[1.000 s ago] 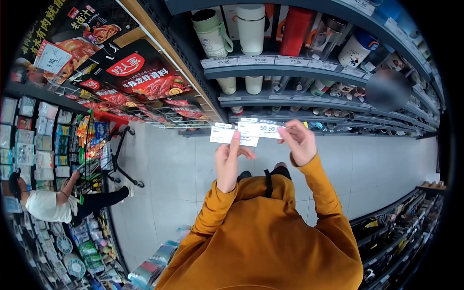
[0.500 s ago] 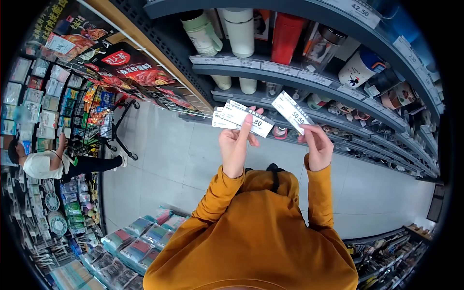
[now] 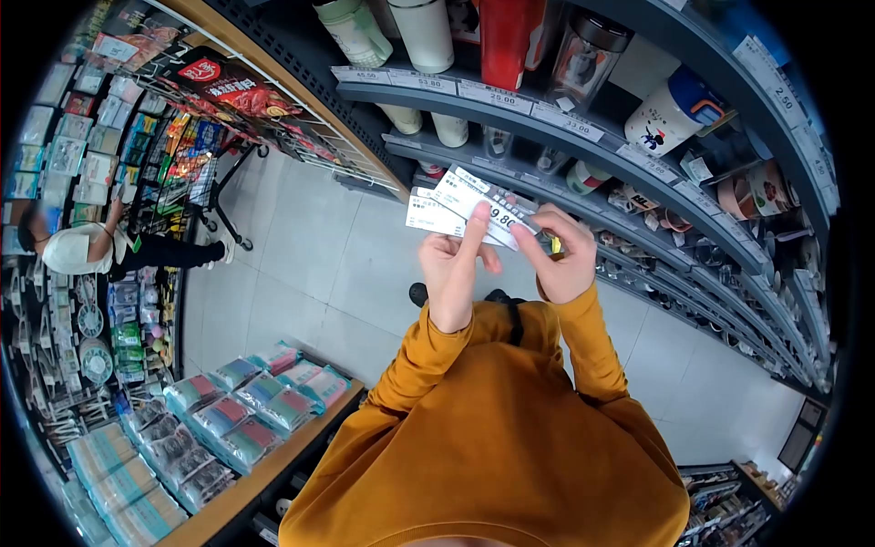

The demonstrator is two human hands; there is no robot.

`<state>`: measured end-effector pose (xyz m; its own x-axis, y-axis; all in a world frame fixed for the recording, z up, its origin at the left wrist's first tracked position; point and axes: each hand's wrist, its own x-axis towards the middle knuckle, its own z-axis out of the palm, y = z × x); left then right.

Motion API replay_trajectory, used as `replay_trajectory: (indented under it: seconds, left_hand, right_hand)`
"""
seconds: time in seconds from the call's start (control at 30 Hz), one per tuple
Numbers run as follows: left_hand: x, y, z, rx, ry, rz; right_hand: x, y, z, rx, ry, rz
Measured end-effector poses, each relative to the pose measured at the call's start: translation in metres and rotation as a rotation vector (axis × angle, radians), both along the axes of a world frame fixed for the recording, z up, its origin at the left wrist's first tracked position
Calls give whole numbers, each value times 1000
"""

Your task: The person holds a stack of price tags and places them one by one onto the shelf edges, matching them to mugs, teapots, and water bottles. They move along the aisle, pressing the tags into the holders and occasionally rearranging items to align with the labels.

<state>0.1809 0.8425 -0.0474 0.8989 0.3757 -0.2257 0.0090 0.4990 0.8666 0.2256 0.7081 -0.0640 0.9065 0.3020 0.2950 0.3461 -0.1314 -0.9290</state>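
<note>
Head view, and I start at the fingertips.

— What do the fingers hold?

— I see my left hand [image 3: 453, 269] pinching a small fan of white price tags [image 3: 460, 208], its forefinger laid straight up across the front tag, over the printed number. My right hand [image 3: 563, 263] has its fingers curled in narrow on the right end of the same tags, thumb and forefinger closed on the paper edge. Both hands touch the stack.

— Where do the tags sit?

— I have them raised in front of my chest, above the mustard sleeves [image 3: 597, 351], and in line with the lower grey shelves [image 3: 510, 105]. They overlap the shelf edge as seen from here; whether they touch it I cannot tell.

— And around them?

— I read a row of price strips along the shelf lip. Above it stand a cream tumbler [image 3: 423, 32], a red bottle [image 3: 507, 38] and a white mug with a blue lid [image 3: 670, 114]. Down to the left runs a pale tiled floor [image 3: 310, 264], with a low display of packets [image 3: 246, 410] near my left elbow. Far left, another person in a white top [image 3: 71, 249] bends beside a wire rack [image 3: 178, 182] of goods.
</note>
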Motion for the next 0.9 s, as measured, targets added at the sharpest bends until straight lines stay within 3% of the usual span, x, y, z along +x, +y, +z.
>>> replay_trajectory:
  seconds: [0.27,0.47,0.57,0.67,0.77,0.9]
  left_hand:
    - [-6,-5,-15,156,12,-172]
    - [-3,4,-28,58,48,-315]
    - [1,0,-27,-36,10,-139]
    - [4,12,-22,-44,-52,-139]
    - [6,29,-24,-32,-35,-136]
    - [10,55,-16,-9,-42,-202]
  right_hand:
    - [10,-25,-7,174,163,-9]
    - [18,-30,-8,137,94,2]
    - [18,-27,-5,114,147,19]
    - [18,-25,-8,42,155,40]
    - [14,-16,-7,181,281,-54]
    - [9,5,-5,178,235,-85]
